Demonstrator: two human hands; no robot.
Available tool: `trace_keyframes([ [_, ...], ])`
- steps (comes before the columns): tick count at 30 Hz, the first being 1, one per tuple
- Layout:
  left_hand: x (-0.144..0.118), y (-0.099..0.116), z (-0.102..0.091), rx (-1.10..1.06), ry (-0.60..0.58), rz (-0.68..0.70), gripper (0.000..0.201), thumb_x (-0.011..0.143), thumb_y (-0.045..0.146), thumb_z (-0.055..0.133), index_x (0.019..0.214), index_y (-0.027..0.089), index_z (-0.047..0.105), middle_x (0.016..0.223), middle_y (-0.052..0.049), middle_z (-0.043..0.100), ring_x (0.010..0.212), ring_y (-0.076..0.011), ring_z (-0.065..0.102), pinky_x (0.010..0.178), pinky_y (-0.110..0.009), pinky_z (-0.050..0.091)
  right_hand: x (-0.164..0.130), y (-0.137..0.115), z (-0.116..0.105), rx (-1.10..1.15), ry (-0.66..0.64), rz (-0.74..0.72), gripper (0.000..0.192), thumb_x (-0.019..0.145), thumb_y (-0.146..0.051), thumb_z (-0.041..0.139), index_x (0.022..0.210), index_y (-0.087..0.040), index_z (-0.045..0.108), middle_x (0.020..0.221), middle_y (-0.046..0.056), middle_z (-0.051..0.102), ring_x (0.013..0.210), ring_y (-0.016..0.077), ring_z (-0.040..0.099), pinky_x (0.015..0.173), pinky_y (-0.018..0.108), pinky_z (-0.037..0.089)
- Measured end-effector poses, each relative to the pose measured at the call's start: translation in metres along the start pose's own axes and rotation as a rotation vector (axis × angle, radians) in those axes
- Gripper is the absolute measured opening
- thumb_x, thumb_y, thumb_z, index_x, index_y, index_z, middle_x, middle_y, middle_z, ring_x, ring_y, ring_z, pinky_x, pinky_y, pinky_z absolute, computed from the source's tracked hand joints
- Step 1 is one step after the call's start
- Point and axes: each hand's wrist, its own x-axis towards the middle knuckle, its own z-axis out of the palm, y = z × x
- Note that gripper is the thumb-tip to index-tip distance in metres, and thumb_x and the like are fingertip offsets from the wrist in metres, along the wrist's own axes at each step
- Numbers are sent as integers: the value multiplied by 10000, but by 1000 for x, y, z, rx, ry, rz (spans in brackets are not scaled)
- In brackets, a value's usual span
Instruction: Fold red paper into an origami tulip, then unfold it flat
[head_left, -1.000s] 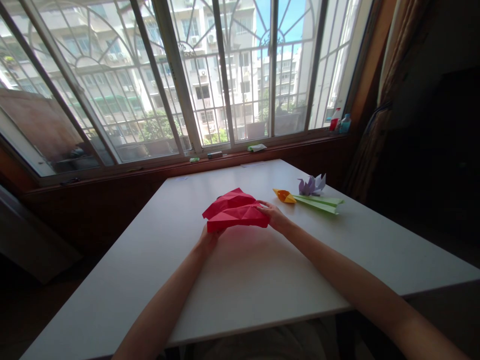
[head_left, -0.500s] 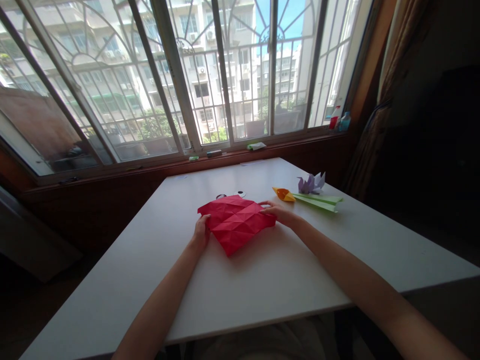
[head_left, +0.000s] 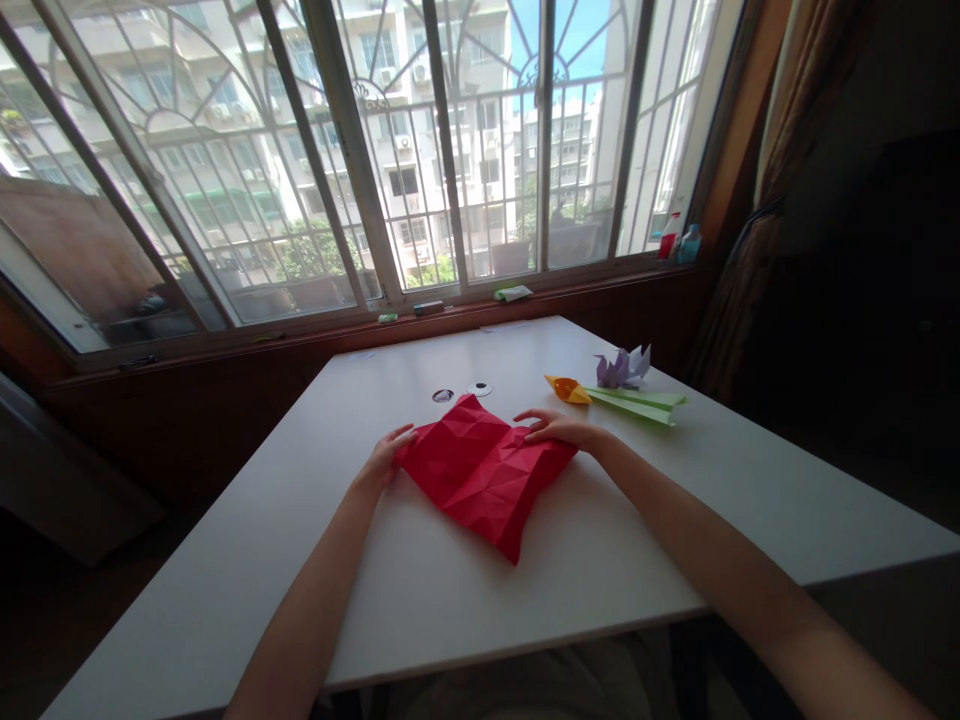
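A creased sheet of red origami paper (head_left: 480,470) lies over the white table (head_left: 420,620), one corner pointing toward me and its surface rippled along many fold lines. My left hand (head_left: 384,455) grips the left corner, thumb hidden partly by the paper's edge. Over the right side of the sheet is my right hand (head_left: 559,428), its fingers curled onto the paper with the index finger raised off it. Just beyond the far corner lie two small round discs, a dark-patterned one (head_left: 443,396) and a white one with a black centre (head_left: 479,389).
To the right sit a yellow folded paper boat shape (head_left: 568,389), a long green folded paper (head_left: 637,402) and purple folded paper pieces (head_left: 624,368). Bottles (head_left: 679,243) and small items stand on the sill (head_left: 300,345) below the barred window.
The red paper has turned and spread wider, its near corner shifting right and toward me. My left hand has moved slightly left; the right index finger has lifted.
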Motion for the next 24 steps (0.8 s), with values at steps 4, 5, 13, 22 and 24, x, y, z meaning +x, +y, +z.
trace_keyframes([
  [4,3,-8,-4,224,110,116,430,509,157,745,909,140,590,677,-56,658,591,-159,615,558,-253,483,3,5,-3,12,42,-5,585,547,-248,741,1084,-159,525,863,70,641,691,149,613,589,216,490],
  [5,4,-10,-4,268,155,150,403,501,155,746,875,140,597,649,-48,650,565,-154,607,539,-248,477,3,6,-4,25,27,-4,604,546,-241,742,1099,-155,513,873,74,637,697,148,615,598,216,491],
  [13,14,-17,-11,454,422,274,309,521,136,704,811,182,606,600,-11,615,575,-140,588,575,-237,459,0,7,-9,63,-59,19,614,555,-195,733,1122,-181,498,882,50,618,730,137,608,594,191,481],
  [22,21,-16,-24,609,468,259,287,499,174,705,768,184,608,617,-14,610,552,-128,558,558,-225,421,13,15,-11,-89,222,-23,572,539,-166,715,1074,-136,514,804,53,595,674,154,577,580,247,458],
  [24,20,-13,-25,654,445,214,279,480,155,707,737,185,604,598,-11,599,567,-143,560,567,-235,415,18,17,-10,-292,399,-65,558,493,-128,722,1022,-128,546,816,63,591,722,182,569,628,272,452],
])
